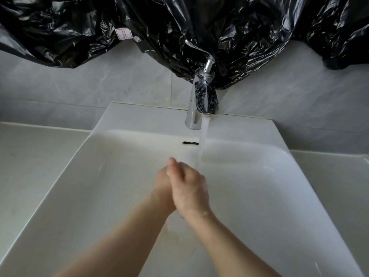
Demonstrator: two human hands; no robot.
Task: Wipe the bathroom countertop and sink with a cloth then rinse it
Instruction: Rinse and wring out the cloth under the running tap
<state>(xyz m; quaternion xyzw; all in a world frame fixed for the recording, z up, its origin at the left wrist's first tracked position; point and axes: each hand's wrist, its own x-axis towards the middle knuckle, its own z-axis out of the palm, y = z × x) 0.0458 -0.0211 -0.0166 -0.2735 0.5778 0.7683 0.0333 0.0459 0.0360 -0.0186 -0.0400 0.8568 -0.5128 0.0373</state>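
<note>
Both bare forearms are held together just left of the water stream (pixel 202 148); the right hand (pixel 189 188) is pressed, fingers straight, against the largely hidden left hand (pixel 160 182).

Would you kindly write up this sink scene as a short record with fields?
left hand: pressed palm to palm against the right, over the basin
right hand: flat against the left, on the side nearer the water
faucet: chrome, running
water stream: falls just right of the hands
sink: white
cloth: not in view
black plastic sheet: hangs across the wall above
</note>
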